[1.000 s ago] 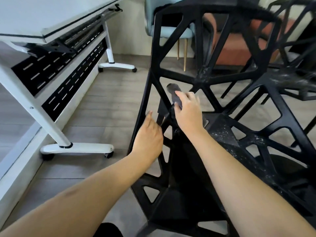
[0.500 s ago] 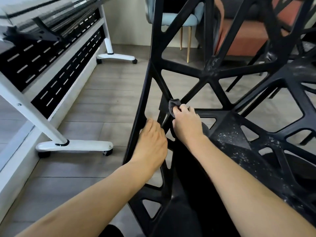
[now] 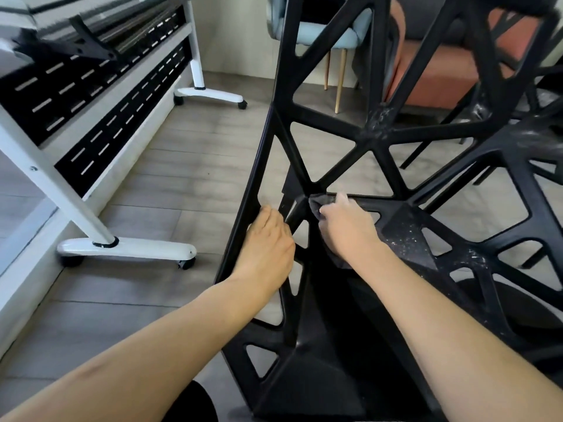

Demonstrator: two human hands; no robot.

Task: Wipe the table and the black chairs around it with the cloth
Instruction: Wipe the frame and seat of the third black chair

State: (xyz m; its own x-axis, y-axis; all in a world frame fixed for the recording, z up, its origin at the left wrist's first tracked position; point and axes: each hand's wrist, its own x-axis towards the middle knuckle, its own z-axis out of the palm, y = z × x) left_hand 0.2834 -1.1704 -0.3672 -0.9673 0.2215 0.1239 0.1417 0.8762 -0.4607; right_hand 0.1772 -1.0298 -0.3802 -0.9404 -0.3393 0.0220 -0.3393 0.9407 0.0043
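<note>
Cloth (image 3: 316,203) bunched under right hand (image 3: 345,228) grip against black chair (image 3: 377,129).

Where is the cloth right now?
In the head view, centre: the dark cloth is gripped in the right hand, against the black chair frame's strut junction.

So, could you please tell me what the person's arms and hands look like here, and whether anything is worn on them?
Both forearms are bare as far as the frame shows: no sleeves, gloves, watch or bracelet are visible. The left hand and right hand show no rings on the parts in view, and the fingernails that can be seen look short and unpainted. No markings are apparent.
</note>
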